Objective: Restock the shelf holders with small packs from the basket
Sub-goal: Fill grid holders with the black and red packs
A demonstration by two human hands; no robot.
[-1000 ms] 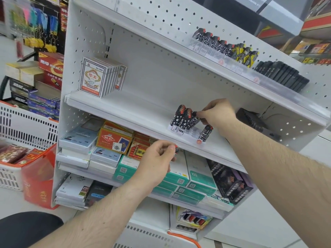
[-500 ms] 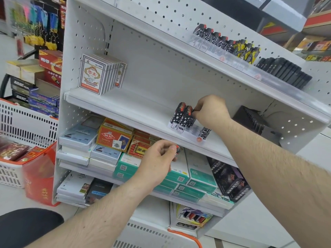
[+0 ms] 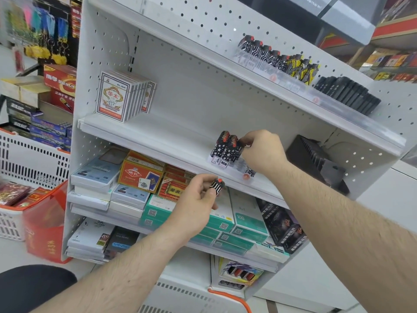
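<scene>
white pegboard shelf unit (image 3: pixel 194 91) fills the head view; on its middle shelf (image 3: pixel 144 141) a clear holder (image 3: pixel 228 164) sits near the front edge, with a short row of star-patterned small packs (image 3: pixel 224 146) standing upright at its left end; right hand (image 3: pixel 262 151) reaches over the holder, fingertips curled and pinching a further dark pack (image 3: pixel 239 144) set against the right end of that row; whether this pack is fully seated in the holder cannot be told, the hand covers its base; one more patterned pack (image 3: pixel 250 171) shows just below the right wrist, partly hidden; left hand (image 3: pixel 198 199) is held in front of the shelf edge, below and left of the holder, thumb and fingers closed round a black-and-white striped pack with a red top (image 3: pixel 217 185); this pack is in the air, apart from the shelf; a stack of playing-card boxes (image 3: pixel 117 96) stands upright at the left end of the same shelf; a black ribbed rack (image 3: pixel 316 159) lies at its right end; upper shelf carries a row of patterned packs (image 3: pixel 277 57) and a row of plain black ones (image 3: pixel 347 93); lower shelf holds teal boxes (image 3: pixel 246 220) and red card boxes (image 3: pixel 140 175); a white basket with orange rim (image 3: pixel 13 208) stands on the floor at far left, red packets inside.
</scene>
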